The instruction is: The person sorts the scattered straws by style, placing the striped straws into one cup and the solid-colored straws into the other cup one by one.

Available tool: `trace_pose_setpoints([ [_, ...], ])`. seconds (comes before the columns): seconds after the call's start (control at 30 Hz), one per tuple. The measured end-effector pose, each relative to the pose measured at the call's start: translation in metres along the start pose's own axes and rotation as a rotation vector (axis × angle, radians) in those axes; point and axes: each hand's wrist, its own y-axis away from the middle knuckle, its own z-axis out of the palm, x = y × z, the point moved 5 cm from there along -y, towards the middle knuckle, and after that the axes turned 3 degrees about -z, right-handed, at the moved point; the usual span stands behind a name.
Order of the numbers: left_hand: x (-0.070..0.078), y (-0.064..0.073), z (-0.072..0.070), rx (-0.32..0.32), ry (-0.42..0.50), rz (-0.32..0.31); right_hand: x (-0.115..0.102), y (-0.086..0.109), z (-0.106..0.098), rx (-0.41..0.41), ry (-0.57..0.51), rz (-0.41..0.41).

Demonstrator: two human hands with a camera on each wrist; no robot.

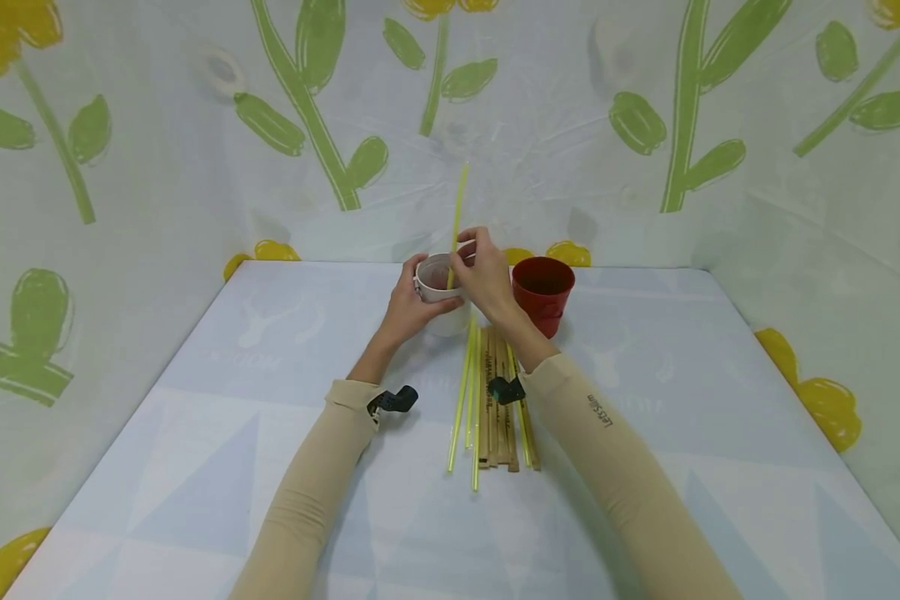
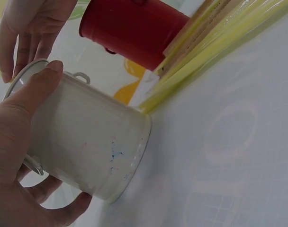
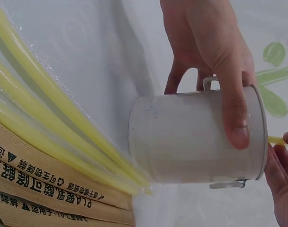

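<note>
A white metal bucket [image 2: 94, 137] with small side lugs stands on the table, some blue specks near its base. My left hand [image 1: 408, 307] grips it near the rim, thumb along one side and fingers round the other. Over the bucket's mouth, my right hand [image 1: 487, 271] pinches a yellow straw [image 1: 459, 200] that stands nearly upright with its lower end inside the bucket. In the right wrist view only the fingertips of the right hand [image 3: 283, 175] show at the rim, with a short bit of straw between them.
A red bucket [image 1: 543, 292] stands just right of the white one. In front of both lie several yellow straws [image 1: 461, 400] in clear wrappers and brown paper-wrapped straws [image 1: 498, 417] with printed text. A flower-patterned curtain [image 1: 525, 167] hangs behind the table.
</note>
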Motion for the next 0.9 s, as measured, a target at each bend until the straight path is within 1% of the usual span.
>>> trace_pose_setpoints([
  [0.17, -0.001, 0.0, 0.001, 0.003, -0.003, -0.005, 0.0, -0.001, -0.001, -0.006, 0.004, -0.022],
  [0.4, -0.002, 0.0, 0.001, 0.006, 0.005, -0.005, -0.003, 0.004, -0.005, 0.001, 0.017, -0.1],
  [0.6, -0.002, 0.001, -0.001, 0.008, 0.003, -0.014, -0.003, 0.01, -0.017, 0.018, -0.033, -0.126],
  [0.73, -0.002, 0.0, -0.002, 0.009, 0.007, -0.006, 0.0, 0.018, -0.026, 0.027, -0.077, -0.121],
  [0.9, -0.001, 0.001, 0.0, 0.001, 0.009, 0.001, 0.006, 0.033, -0.036, 0.018, -0.114, -0.086],
])
